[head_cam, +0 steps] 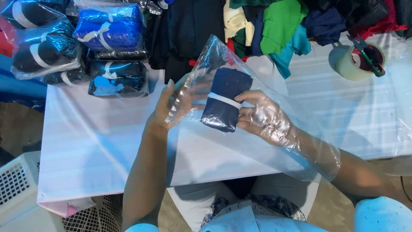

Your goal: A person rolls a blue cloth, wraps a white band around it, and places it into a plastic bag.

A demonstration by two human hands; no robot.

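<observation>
A folded navy cloth bundle (225, 99) with a white band around it sits inside a clear plastic bag (262, 150). My right hand (264, 118) and forearm are inside the bag, fingers closed on the bundle's right side. My left hand (174, 107) grips the bag from outside at its upper left, near the closed end. Bag and bundle are held just above the white table (98, 141).
Several bagged dark and blue bundles (109, 28) are stacked at the table's back left. Loose cloth in green, teal, navy and red (283, 23) is heaped at the back. A tape roll with scissors (358, 60) sits back right. A white basket (19, 189) stands lower left.
</observation>
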